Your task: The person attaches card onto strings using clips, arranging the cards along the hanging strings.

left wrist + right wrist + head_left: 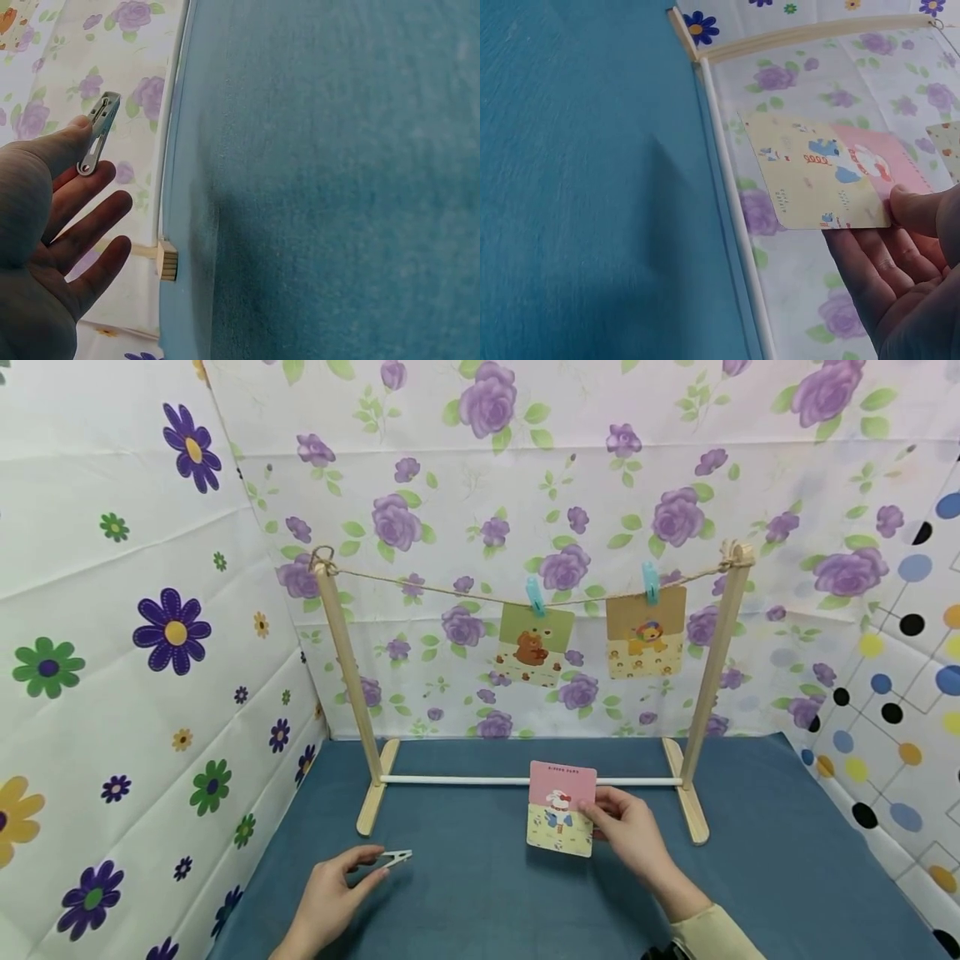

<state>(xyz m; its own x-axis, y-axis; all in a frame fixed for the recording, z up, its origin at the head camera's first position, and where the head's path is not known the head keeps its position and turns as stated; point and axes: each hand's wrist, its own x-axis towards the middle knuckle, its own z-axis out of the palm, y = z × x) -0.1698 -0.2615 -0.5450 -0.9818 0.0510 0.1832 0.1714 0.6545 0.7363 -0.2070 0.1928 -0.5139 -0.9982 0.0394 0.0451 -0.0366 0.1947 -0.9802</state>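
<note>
At the left front my left hand (pixel 330 893) pinches a pale clothespin (pixel 396 857) between thumb and index finger. The left wrist view shows the clothespin (pixel 99 133) upright, its other fingers spread apart from it. My right hand (pixel 633 831) holds a pink and yellow card (pixel 561 808) with a white rabbit by its right edge, upright over the table. In the right wrist view the thumb lies on the front of the card (pixel 825 172), with fingers behind. A twine line (pixel 442 589) hangs beyond both hands, bearing a green bear card (pixel 534 643) and a brown lion card (pixel 645 635).
Blue clips (pixel 651 583) hold the two hung cards. The line runs between wooden posts (pixel 348 668) on flat feet (pixel 686 793), joined by a white rod (pixel 450 780) low over the blue tabletop (pixel 465 893). Flowered cloth (pixel 480 468) stands behind.
</note>
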